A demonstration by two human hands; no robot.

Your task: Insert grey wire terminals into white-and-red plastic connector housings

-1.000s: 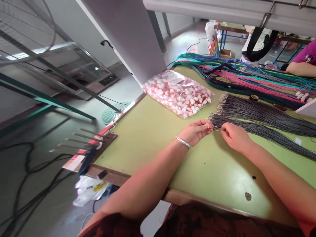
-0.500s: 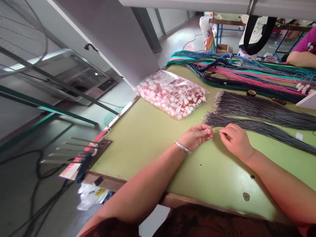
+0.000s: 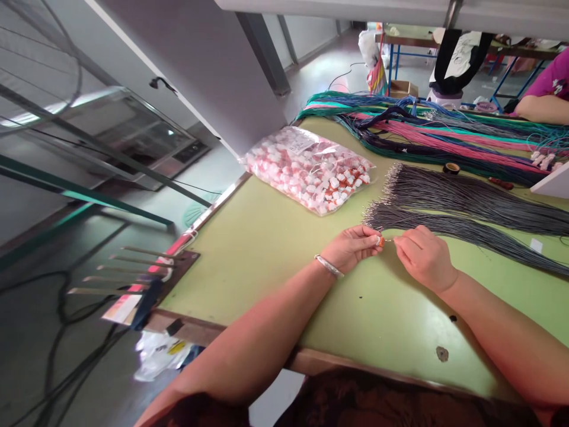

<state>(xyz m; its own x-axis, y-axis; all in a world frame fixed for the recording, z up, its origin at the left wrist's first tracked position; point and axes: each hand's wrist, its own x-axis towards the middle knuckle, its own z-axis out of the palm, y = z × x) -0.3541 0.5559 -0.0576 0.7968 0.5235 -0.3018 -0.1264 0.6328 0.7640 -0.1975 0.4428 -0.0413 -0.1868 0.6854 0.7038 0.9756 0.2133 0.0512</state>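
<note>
Between thumb and fingers, my left hand (image 3: 353, 248) pinches a small orange-and-white charm (image 3: 380, 241). A thin metal piece (image 3: 388, 239), like a short chain or wire, runs from the charm to my right hand (image 3: 422, 255). The right fingertips are closed on its other end, which they partly hide. Both hands are just above the green table (image 3: 267, 261). Behind them lie two bundles of dark grey cords (image 3: 466, 198) with metal ends pointing left. Left of these rests a clear plastic bag (image 3: 311, 169) full of similar orange-and-white pieces.
Coloured cords (image 3: 422, 130) stretch along the table's far side. A roll of tape (image 3: 451, 168) sits by the grey cords. A rack with metal prongs (image 3: 133, 270) is fixed at the left edge. Another person's arm (image 3: 544, 107) shows at the far right.
The charm has turned in my left fingers, now showing a more orange side. My right hand has rotated slightly while still pinching the metal piece.
</note>
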